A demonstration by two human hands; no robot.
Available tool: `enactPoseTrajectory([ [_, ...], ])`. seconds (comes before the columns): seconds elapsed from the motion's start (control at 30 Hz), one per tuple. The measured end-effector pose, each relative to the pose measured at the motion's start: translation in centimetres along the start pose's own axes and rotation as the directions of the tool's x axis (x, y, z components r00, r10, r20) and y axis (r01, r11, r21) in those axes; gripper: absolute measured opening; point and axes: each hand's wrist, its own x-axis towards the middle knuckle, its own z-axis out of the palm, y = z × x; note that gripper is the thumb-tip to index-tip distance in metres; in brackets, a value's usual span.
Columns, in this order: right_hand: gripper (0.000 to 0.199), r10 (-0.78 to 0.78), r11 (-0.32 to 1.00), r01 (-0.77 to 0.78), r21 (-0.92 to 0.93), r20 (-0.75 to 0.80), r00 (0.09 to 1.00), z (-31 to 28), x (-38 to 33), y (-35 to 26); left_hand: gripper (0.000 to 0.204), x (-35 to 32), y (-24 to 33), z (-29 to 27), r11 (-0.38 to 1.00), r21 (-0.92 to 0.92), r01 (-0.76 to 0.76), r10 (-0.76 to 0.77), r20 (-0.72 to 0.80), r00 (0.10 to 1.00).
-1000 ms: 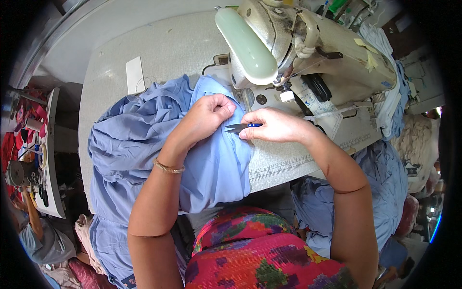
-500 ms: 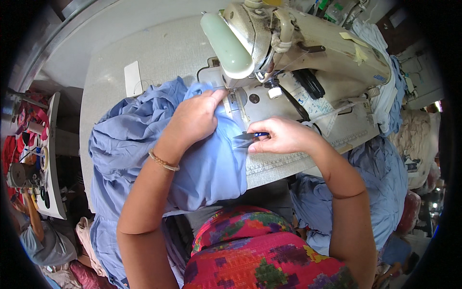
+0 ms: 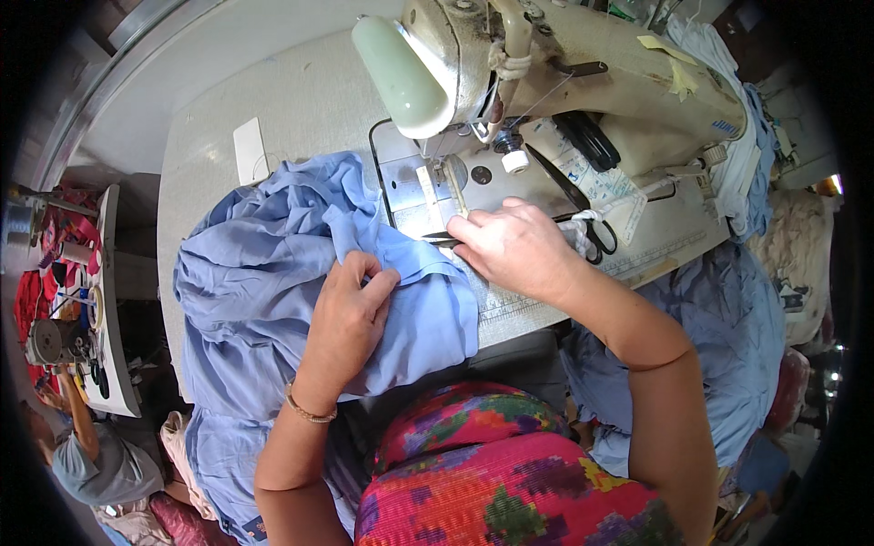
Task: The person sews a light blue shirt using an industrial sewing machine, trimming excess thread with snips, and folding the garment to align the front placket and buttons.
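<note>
A light blue garment [image 3: 255, 273] lies bunched over the left of the sewing table and hangs off its front edge. My left hand [image 3: 344, 314] is closed on a fold of it, thumb and fingers pinched together. Thread snips [image 3: 441, 239] are in my right hand [image 3: 519, 247], their dark blades pointing left just past the cloth's upper right edge. My fingers cover their handle. Behind both hands stands the sewing machine [image 3: 628, 82], its presser foot [image 3: 446, 177] over the metal plate, with no cloth under it.
Black-handled scissors [image 3: 596, 241] and a black oblong object [image 3: 587, 141] lie under the machine arm. A white card [image 3: 248, 150] rests at the back left. More blue cloth [image 3: 692, 337] is heaped to the right. At far left, another person [image 3: 100, 460] sits by a second table [image 3: 116, 337].
My left hand has drawn the garment away from the presser foot, toward me. The snips have moved up and left with my right hand, which has turned over.
</note>
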Motion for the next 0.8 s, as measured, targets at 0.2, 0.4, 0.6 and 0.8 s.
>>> enactPoseTrajectory([
  [0.2, 0.013, -0.061, 0.984, 0.05, -0.172, -0.062, 0.996, 0.9, 0.5, -0.5, 0.022, -0.4, -0.1, 0.3, 1.0, 0.008, -0.03, 0.03, -0.031, 0.999],
  [0.4, 0.008, -0.054, 0.973, 0.035, -0.227, -0.081, 0.995, 0.7, 0.3, -0.4, 0.023, -0.5, 0.3, 0.2, 1.0, -0.02, 0.02, -0.02, 0.009, 1.0],
  [0.6, 0.021, 0.035, 0.947, -0.075, -0.312, -0.132, 0.991, -0.2, -2.0, 2.3, 0.022, -2.5, 0.9, 0.0, 0.995, -0.09, -0.032, 0.033, 0.015, 0.999],
  [0.8, 0.028, 0.047, 0.905, 0.016, 0.426, -0.139, 0.989, 0.4, -4.1, -3.7, 0.019, -3.5, 1.5, -0.1, 0.997, -0.069, 0.025, -0.026, -0.016, 1.0],
])
